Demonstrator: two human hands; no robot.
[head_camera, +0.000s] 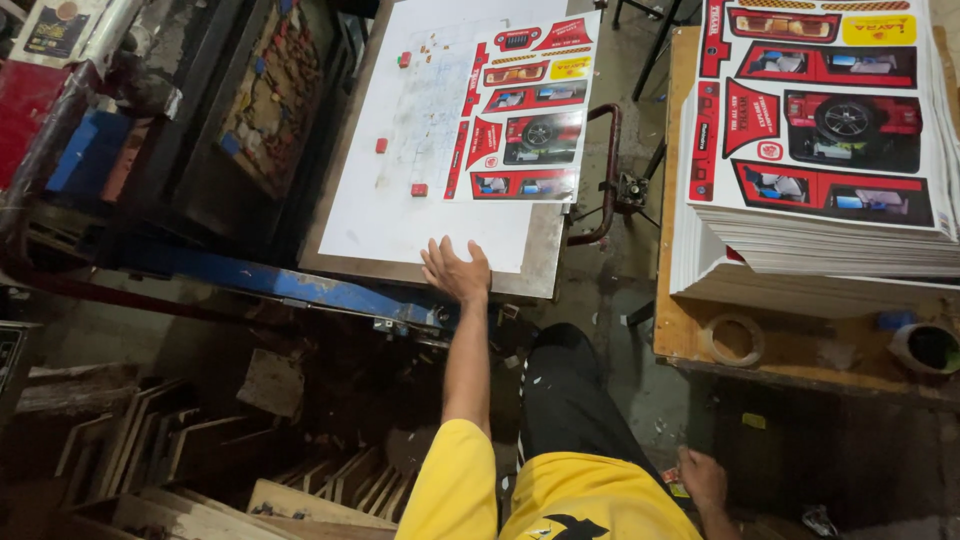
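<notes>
Far left, a dark press bed (265, 100) stands tilted, studded with small coloured blocks, and below it a blue steel bar (290, 285) runs across the machine. Lower down, loose wooden strips (150, 450) lie heaped on the floor.

Next comes the metal plate (540, 255) of the machine, carrying a white backing sheet (380, 215). A few little red blocks (381, 145) sit on that sheet, and a printed sheet (525, 110) in red and black lies over its upper right part, flat, its edge touching the blocks' side of the layout.

The person's left hand (457, 270) rests at the near edge of the white sheet, palm down, fingers spread; its grip is released and holds nothing. The yellow sleeve (455, 490) trails back from it.

The right hand (703, 480) hangs low beside the dark trouser leg (570, 400); whether its grip is clenched or loose, I cannot tell.

To the right, a wooden desk (690, 340) bears a tall stack of printed sheets (820, 250), a roll of tape (733, 340) and a small pot (925, 347) near its front edge.
</notes>
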